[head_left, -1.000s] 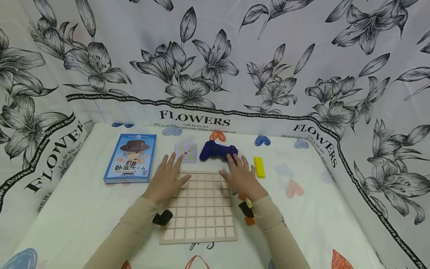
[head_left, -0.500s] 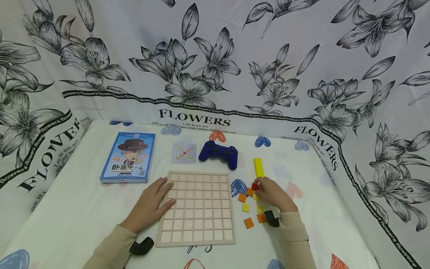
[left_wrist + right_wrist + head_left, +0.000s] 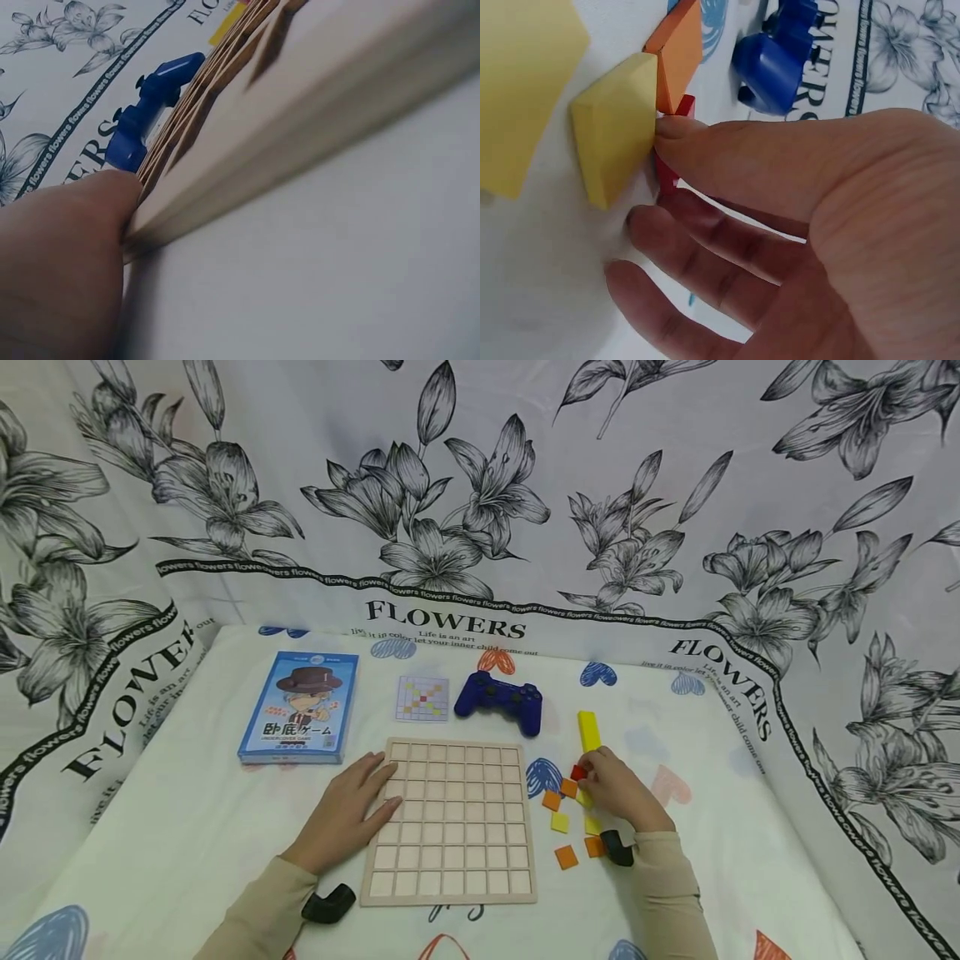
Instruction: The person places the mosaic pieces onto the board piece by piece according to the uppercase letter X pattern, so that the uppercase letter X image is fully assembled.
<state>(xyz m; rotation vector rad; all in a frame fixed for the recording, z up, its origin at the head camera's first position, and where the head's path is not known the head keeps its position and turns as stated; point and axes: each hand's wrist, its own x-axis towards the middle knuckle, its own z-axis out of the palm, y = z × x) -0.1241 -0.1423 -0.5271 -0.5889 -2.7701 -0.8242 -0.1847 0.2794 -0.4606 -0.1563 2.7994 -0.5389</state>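
Right now, the fingers (image 3: 694, 259) and thumb of the right hand (image 3: 618, 789) pinch a little red tile (image 3: 578, 772). The tile is down low, to the right of the wooden board (image 3: 453, 835). An orange tile (image 3: 569, 788) sits right by it, on the near left. The left hand (image 3: 341, 814) rests on the left edge of the board, its thumb apart from the other fingers.

The board is flat and has lots of small squares. Between it and the right wrist lie more orange tiles (image 3: 566, 857) and some yellow tiles (image 3: 559, 822). A long yellow block (image 3: 588, 729) lies just past the right hand, on the far side.

Farther off, past the board, are a blue game controller (image 3: 498, 702) and a small card (image 3: 422, 698) with colored squares. To the far left is a blue box (image 3: 300, 708) with a hat-wearing cartoon on it. Everything lies on a white cloth (image 3: 697, 877) with hearts.
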